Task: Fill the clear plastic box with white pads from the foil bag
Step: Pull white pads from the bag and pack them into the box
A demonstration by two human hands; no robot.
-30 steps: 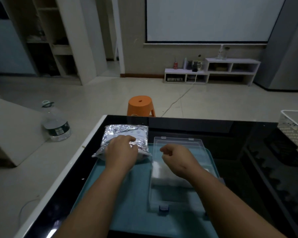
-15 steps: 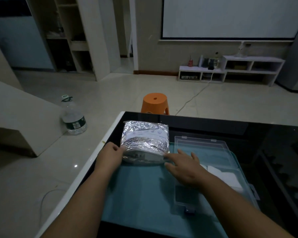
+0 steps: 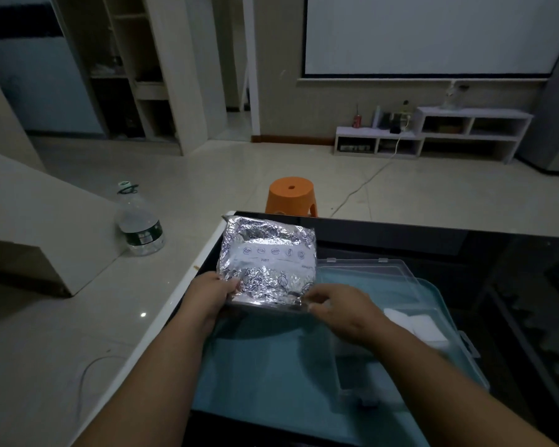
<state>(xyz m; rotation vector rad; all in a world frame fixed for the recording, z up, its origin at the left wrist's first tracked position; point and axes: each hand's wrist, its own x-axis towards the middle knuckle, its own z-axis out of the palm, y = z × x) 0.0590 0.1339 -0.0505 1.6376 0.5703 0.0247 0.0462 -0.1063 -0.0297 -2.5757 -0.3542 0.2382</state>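
Observation:
A crinkled silver foil bag (image 3: 267, 262) with a white printed label is held tilted up over the left part of a teal tray (image 3: 262, 366). My left hand (image 3: 212, 296) grips the bag's near left corner. My right hand (image 3: 339, 309) pinches its near right edge. To the right lies the clear plastic box (image 3: 378, 279), its lid open toward the back. White pads (image 3: 417, 325) lie inside the box, partly hidden behind my right forearm.
The tray rests on a black glass table (image 3: 433, 243) with a white left edge. On the floor stand an orange stool (image 3: 291, 195) beyond the table and a large water bottle (image 3: 139, 221) to the left. A pale bench (image 3: 29, 221) sits far left.
Both hands have lifted the foil bag's near edge off the tray and tilted it up. My right hand shifted from flat beside the bag to pinching its edge. The view turned left.

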